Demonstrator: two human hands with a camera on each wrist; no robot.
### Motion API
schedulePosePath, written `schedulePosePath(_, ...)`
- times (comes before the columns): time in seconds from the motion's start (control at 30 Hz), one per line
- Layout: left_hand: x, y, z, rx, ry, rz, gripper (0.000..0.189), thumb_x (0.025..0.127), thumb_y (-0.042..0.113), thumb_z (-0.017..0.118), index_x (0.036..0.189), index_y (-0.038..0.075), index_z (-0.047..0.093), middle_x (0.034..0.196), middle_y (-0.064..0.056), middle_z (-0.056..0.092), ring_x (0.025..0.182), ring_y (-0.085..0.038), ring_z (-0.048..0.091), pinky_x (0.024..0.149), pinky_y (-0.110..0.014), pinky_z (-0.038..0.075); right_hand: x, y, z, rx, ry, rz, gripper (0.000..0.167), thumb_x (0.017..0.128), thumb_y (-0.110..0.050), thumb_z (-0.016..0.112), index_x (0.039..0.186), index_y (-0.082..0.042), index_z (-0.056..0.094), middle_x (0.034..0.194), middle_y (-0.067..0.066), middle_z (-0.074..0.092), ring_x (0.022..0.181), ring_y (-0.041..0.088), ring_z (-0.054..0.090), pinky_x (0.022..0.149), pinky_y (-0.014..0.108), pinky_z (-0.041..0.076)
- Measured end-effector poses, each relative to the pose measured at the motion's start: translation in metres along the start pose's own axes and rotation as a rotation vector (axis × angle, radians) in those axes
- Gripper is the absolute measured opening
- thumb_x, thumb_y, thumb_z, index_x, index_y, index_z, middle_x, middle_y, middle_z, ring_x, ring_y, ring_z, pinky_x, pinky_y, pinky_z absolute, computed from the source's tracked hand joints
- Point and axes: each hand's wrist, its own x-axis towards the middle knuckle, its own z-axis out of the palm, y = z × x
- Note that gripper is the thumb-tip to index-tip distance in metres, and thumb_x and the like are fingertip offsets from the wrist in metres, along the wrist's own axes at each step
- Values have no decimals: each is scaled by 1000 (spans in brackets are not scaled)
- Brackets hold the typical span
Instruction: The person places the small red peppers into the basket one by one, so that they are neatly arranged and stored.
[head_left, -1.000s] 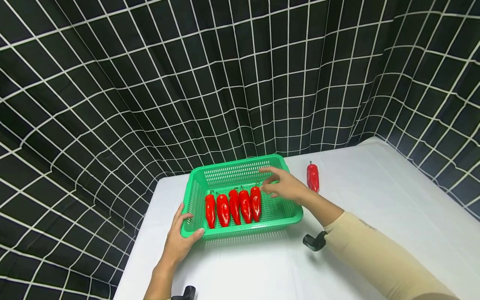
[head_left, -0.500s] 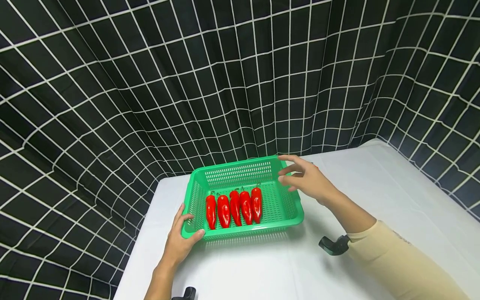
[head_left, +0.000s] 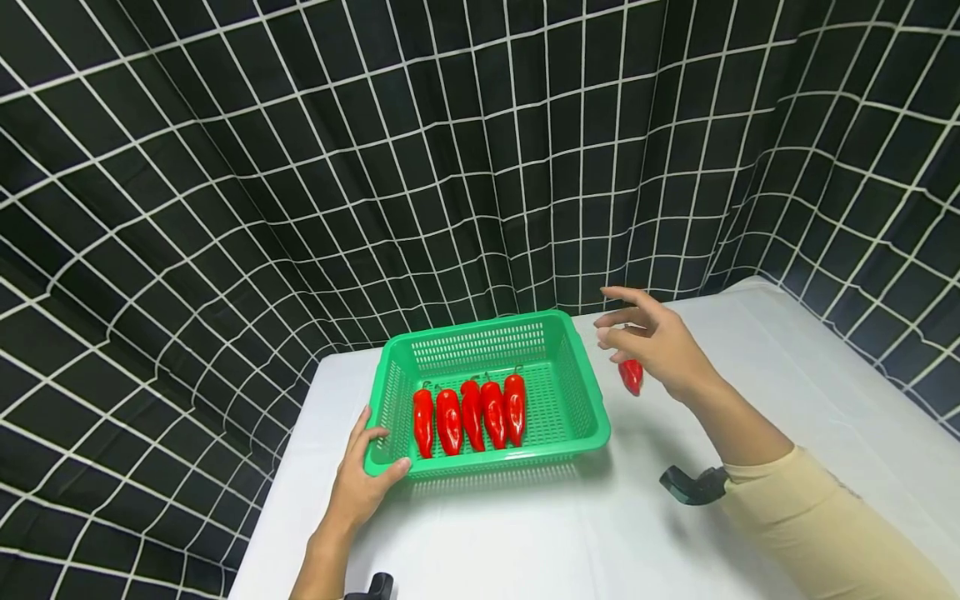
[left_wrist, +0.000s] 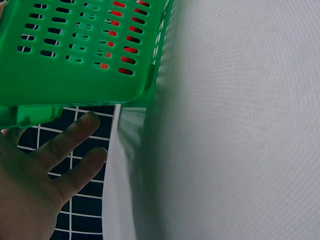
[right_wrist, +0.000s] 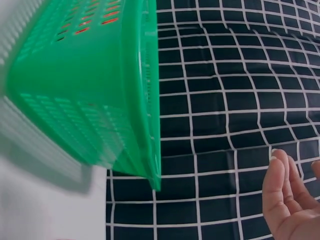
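A green plastic basket (head_left: 491, 457) stands on the white table, with several red peppers (head_left: 471, 415) lying side by side in it. My left hand (head_left: 358, 486) holds its near left corner, thumb on the front rim and a finger over the left rim. In the left wrist view two fingers of the left hand (left_wrist: 45, 175) stretch out below the basket's rim. To the right of the basket another red pepper (head_left: 632, 379) lies on the table, its upper part hidden by my right hand (head_left: 654, 342). That hand hovers there, fingers spread and slightly bent, holding nothing.
A black curtain (head_left: 450, 167) with a white grid hangs behind the table and along its sides. White cloth (head_left: 495, 542) covers the tabletop. A black wrist mount (head_left: 693, 486) sticks out from the right sleeve.
My right hand has moved from above the basket's right side out over the table, to the single pepper. The left hand and basket have stayed in place.
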Motion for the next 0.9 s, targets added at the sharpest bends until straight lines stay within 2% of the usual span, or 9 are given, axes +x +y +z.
schedulePosePath(0.13,0,1,0,0,0,1,52,78,35,78,119,11,56,158,-1,19,141,-38,18,103,-63,25,0,2,-6,-9,11,-9,56,93,-20,65,145,-16,41,116,19,60,88,26,67,73,33,55)
schedulePosePath(0.37,-1,1,0,5,9,-6,51,77,33,78,119,12,56,158,0,20,141,-37,20,102,-63,25,4,9,-15,-2,78,9,54,93,-17,65,142,-16,43,116,18,58,89,22,67,73,31,55)
schedulePosePath(0.47,-1,1,1,2,17,3,51,77,32,79,118,11,56,158,0,20,140,-37,20,102,-63,25,7,15,-17,-32,109,27,54,94,-19,65,142,-16,43,117,16,59,92,23,66,72,29,55)
schedulePosePath(0.7,-1,-2,2,0,20,-3,52,76,31,79,119,12,56,158,2,19,141,-36,18,103,-61,25,14,34,-21,-91,178,49,55,94,-26,63,144,-17,41,116,15,58,91,13,64,71,29,55)
schedulePosePath(0.9,-1,-1,1,-1,19,-2,53,76,32,79,119,11,56,158,3,19,141,-34,19,103,-62,24,20,57,-25,-121,243,79,56,95,-29,62,145,-14,40,118,16,56,98,18,59,67,22,54)
